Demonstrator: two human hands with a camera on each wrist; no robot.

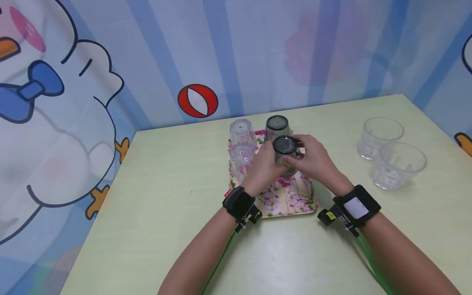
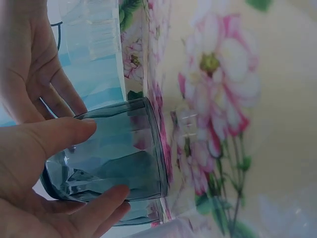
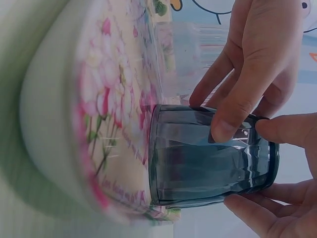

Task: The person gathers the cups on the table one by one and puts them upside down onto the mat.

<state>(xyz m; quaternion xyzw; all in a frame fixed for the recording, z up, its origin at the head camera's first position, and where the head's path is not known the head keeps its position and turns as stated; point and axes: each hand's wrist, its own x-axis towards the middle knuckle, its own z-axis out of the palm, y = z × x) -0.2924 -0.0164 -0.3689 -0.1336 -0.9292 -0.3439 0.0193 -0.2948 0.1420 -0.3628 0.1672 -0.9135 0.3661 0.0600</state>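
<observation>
Pale tabletop [image 1: 155, 213] w/ blue striped bkgd cloth [image 1: 158, 82] on far side; cartoon bird [image 1: 59, 159] printed at left, red-and-white ball print [image 1: 198, 100] nr the table's far edge. Floral tray [image 1: 271, 207] sits approx. mid-table. Dark glass [image 1: 285, 145], upside down (base up), is over the tray's mid-right part, held btwn both hands; rim is at or just above tray surface, can't tell if touching. Left hand [image 1: 262, 166] is part-closed: thumb on glass's near side, fingers bent round its left side. Right hand [image 1: 315, 159] likewise part-closed, thumb tip up nr the base, fingers bent round right side. So both grip the same glass, w/ gap no wider than its body. 2nd dark glass [image 1: 277, 126], also base up, stands just beyond, at tray's far end. On tray's left side, 2 clear tumblers, base up: far tumbler [image 1: 241, 130] & near tumbler [image 1: 241, 157], in a row. Off tray, well to the right, 2 wide clear glasses stand mouth up, close together: far wide glass [image 1: 381, 135], near wide glass [image 1: 400, 166]. Black wrist straps, i.e. left strap [image 1: 239, 203] & right strap [image 1: 359, 207], w/ green cables [image 1: 372, 262].
</observation>
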